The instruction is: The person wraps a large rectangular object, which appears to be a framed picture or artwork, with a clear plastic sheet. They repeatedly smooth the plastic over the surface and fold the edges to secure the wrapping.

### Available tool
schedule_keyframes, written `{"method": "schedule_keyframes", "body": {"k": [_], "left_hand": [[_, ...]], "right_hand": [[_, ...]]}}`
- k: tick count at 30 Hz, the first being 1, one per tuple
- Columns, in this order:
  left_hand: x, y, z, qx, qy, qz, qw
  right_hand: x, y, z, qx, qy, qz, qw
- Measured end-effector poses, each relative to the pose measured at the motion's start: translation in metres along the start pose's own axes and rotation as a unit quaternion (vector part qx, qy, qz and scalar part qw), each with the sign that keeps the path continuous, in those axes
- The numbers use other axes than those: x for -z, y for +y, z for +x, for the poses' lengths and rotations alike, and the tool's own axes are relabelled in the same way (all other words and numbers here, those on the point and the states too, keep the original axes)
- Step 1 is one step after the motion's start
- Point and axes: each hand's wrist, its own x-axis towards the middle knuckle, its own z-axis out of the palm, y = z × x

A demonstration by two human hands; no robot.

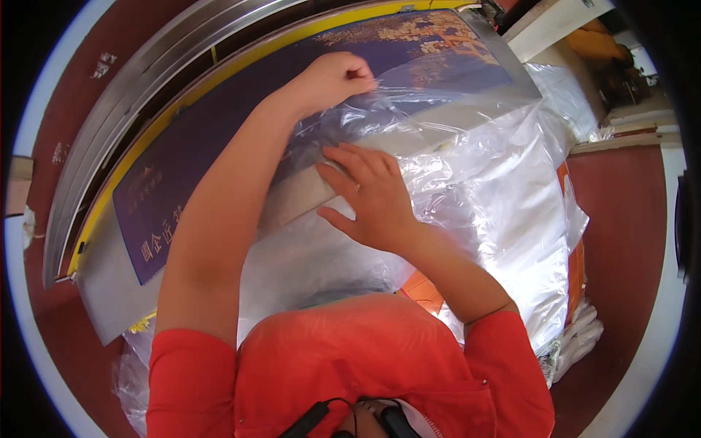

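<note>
Clear plastic film (467,168) spreads in wrinkles over a large sheet in front of me. The sheet carries a dark blue printed panel (241,124) with golden blossom branches at its upper right and pale writing at its lower left. My left hand (332,82) is above the panel, its fingers pinched on an edge of the film. Nearer to me, my right hand (376,193) rests palm down, fingers spread, on or just over the film. Whether its palm presses on the film I cannot tell. A folded light strip (299,197) lies beside its fingers.
Beyond the sheet runs a yellow rail (139,146), with curved silver metal bars (109,139) behind it. Orange material (423,292) shows under the film. A bundled whitish plastic heap (580,339) lies at the right on the red floor (621,226).
</note>
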Motion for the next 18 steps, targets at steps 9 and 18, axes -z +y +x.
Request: {"method": "schedule_keyframes", "body": {"k": [9,18], "left_hand": [[0.113,-0.122,-0.382,-0.004,0.43,-0.429,0.794],[0.15,-0.116,-0.946,0.696,0.424,0.484,0.319]], "right_hand": [[0.0,-0.013,0.132,-0.051,-0.21,0.038,0.976],[0.001,0.008,0.121,0.042,-0.311,0.1,0.944]]}}
